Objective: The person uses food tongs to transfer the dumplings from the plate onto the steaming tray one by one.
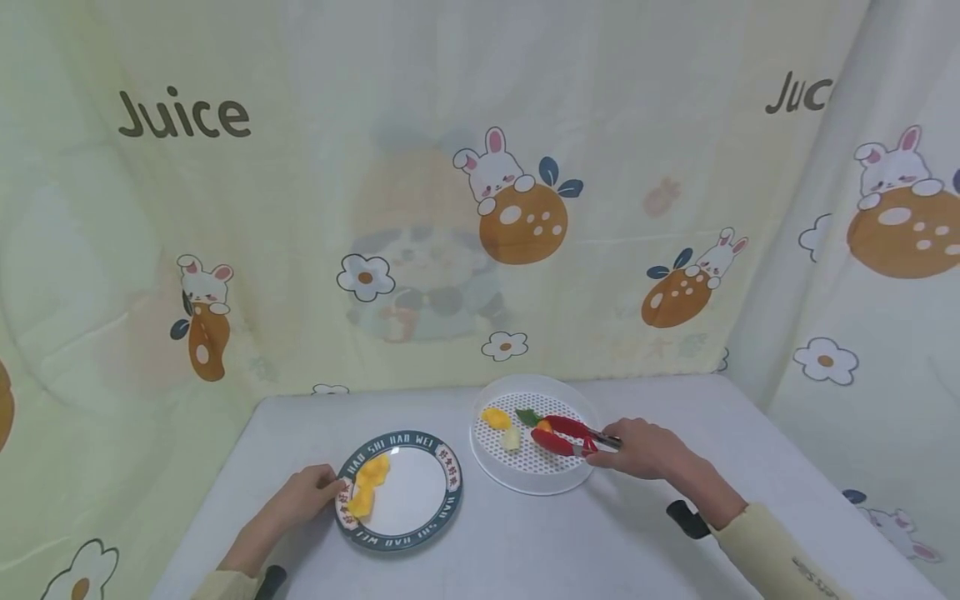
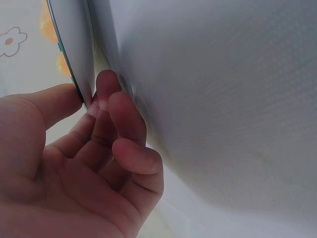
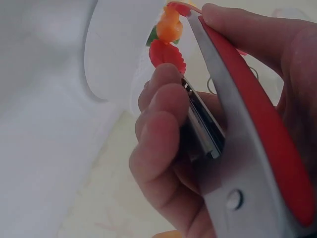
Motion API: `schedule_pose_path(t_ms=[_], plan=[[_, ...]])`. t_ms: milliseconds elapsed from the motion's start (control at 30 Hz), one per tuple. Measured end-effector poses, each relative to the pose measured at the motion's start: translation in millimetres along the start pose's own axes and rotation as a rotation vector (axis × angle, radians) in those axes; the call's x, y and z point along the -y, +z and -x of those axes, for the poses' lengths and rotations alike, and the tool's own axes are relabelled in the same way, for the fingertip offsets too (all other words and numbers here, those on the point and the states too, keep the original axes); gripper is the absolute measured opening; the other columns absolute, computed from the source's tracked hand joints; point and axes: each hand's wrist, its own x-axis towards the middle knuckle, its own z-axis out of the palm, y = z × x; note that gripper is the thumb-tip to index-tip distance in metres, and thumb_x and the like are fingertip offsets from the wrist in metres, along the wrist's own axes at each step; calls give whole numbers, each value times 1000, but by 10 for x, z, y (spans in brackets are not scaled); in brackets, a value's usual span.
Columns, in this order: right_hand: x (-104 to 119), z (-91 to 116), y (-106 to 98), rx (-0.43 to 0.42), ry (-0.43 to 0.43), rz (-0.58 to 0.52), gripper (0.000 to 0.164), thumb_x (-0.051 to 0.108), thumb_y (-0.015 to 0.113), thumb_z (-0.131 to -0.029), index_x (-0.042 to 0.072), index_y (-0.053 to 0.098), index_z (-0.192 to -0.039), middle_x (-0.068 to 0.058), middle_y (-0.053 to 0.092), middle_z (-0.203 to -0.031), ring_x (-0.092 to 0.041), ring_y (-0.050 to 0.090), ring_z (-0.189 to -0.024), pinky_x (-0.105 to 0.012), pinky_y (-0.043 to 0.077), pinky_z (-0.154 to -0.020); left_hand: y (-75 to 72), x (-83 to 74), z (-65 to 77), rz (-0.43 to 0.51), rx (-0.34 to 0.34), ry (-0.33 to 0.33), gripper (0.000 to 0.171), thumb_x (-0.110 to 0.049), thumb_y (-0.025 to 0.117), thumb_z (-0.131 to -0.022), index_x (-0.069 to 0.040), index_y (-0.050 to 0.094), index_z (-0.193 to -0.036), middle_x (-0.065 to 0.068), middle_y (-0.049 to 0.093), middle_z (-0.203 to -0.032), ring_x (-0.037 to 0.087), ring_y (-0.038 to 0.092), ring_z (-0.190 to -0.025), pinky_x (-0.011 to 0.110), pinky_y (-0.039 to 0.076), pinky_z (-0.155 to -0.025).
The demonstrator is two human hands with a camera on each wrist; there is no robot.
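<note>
My left hand (image 1: 303, 496) pinches the left rim of a round plate (image 1: 408, 500) with a dark green lettered border, thumb on top and fingers beneath. Two yellow wavy pieces (image 1: 372, 472) lie on the plate's left side. In my right hand (image 1: 648, 448) is a pair of red-tipped metal tongs (image 1: 553, 442), reaching over a white perforated round basket (image 1: 525, 481). Between the tong tips sits a small orange piece (image 3: 170, 26), seen closely in the right wrist view. Also in the basket are a yellow piece (image 1: 496, 418), a pale piece (image 1: 511, 439) and a green leaf (image 1: 528, 417).
Plate and basket stand side by side on a white-covered table (image 1: 495, 542), the basket farther back. A patterned curtain (image 1: 420, 208) with rabbits and fruit hangs behind the table and along both sides.
</note>
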Motion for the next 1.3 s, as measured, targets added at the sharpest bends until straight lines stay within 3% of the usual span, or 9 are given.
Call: schedule_pose_path(t_ms=[333,633,1000,1133,1300], plan=[[39,-80,25,41,24,21,66,47,80,-79,-1,63,-121,-10,67,-100,-22,56,-85,-36,50,-68,6,-19,13,-4,5,4,18,-24,62,-98,-7,64,-91,4,60,-80,17,54,-75,30,48,-67],[56,-85,26,40,16,22,67,48,80,-80,-2,63,-121,-10,67,-100,-22,56,-84,-37,50,-68,10,13,-6,-4,0,-1,17,-23,62,-98,-8,64,-90,4,60,-80,17,54,-75,30,47,-67],[20,-34,-122,39,20,-15,92,64,76,-76,-4,55,-135,-21,65,-120,-31,60,-97,-44,56,-75,19,33,-35,-8,-3,-9,17,-24,62,-98,-8,64,-91,3,61,-81,17,54,-76,31,48,-68],[156,24,-216,0,-11,-43,92,66,73,-78,-3,55,-136,-20,65,-121,-32,61,-102,-48,56,-80,15,21,-31,-2,1,-14,17,-24,62,-97,-8,64,-92,4,62,-81,17,55,-76,31,49,-69],[498,4,-136,1,-112,-80,91,66,75,-75,8,53,-141,-7,66,-120,-22,57,-101,-40,54,-79,6,20,-26,-5,-10,-5,17,-24,62,-97,-9,64,-91,3,62,-82,17,55,-76,31,49,-69]])
